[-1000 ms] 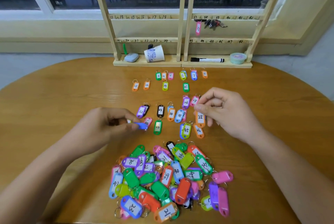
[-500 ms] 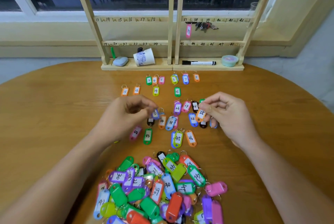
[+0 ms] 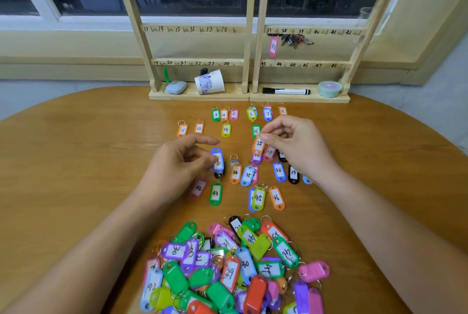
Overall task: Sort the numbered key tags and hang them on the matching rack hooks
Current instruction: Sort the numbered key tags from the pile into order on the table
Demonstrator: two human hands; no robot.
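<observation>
R hand (image 3: 291, 148): orange tag 25 (image 3: 258, 144) at its fingertips

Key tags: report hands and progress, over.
Left hand pinches blue plastic key tag, number unclear. Right hand pinches orange plastic tag 25. Pink plastic tag 37 hangs on wooden rack. Mixed-colour tag pile unsorted.

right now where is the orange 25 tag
In the head view, the orange 25 tag is right of centre, pinched by the right hand, close on the near side of the green 16 tag.
</observation>
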